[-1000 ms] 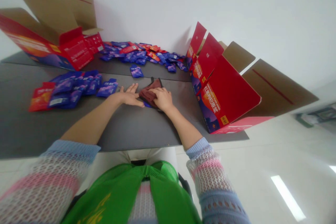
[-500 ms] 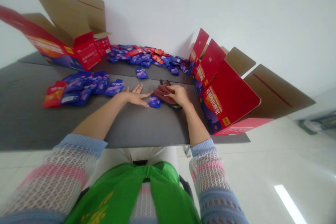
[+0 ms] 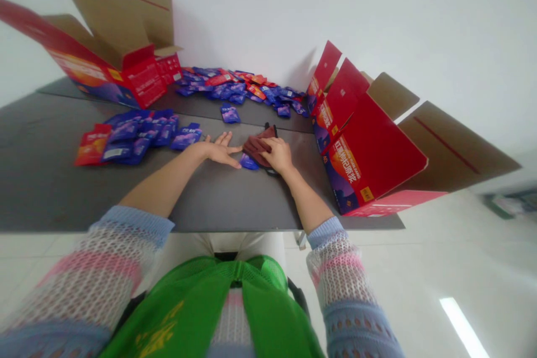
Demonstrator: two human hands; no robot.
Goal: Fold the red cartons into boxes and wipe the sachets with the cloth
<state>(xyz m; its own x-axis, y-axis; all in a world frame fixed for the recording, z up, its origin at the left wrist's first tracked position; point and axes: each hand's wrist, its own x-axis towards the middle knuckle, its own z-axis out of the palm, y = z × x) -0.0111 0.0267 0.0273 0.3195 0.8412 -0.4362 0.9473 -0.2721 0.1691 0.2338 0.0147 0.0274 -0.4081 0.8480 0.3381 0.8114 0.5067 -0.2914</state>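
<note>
Head view: right fingers [image 3: 268,143] pinch brown cloth [image 3: 255,146], partly over blue packet [image 3: 249,163]; left fingers [image 3: 227,136] spread, thumb [image 3: 233,163] beside packet.

The surface [image 3: 235,201] is dark grey; the cloth [image 3: 257,142], maroon with black edging; the knit sleeves [image 3: 104,263], striped blue, white and pink; the vest [image 3: 201,313], green.

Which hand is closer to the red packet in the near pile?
Left. The left hand is spread out to the right of the red packet; the right hand is farther right, holding the brown cloth.
</note>
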